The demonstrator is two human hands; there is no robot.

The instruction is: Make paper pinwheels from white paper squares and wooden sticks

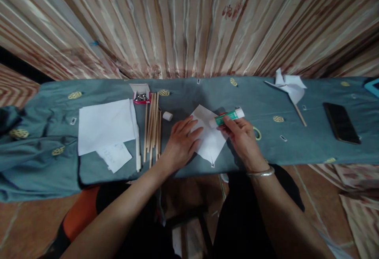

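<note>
My left hand (180,142) lies flat, fingers spread, on a white paper square (211,142) set cornerwise on the table. My right hand (242,136) grips a green and white glue stick (227,117), holding it sideways with its tip over the paper's upper part. A silver bangle sits on my right wrist. The glue stick's white cap (167,115) lies just left of my left hand.
The blue cloth-covered table (207,93) carries several wooden sticks (152,126), a box of pins (141,94), white sheets (106,124), a paper pinwheel (288,87), a dark phone (340,122) and a tape ring (258,133). Striped curtains hang behind.
</note>
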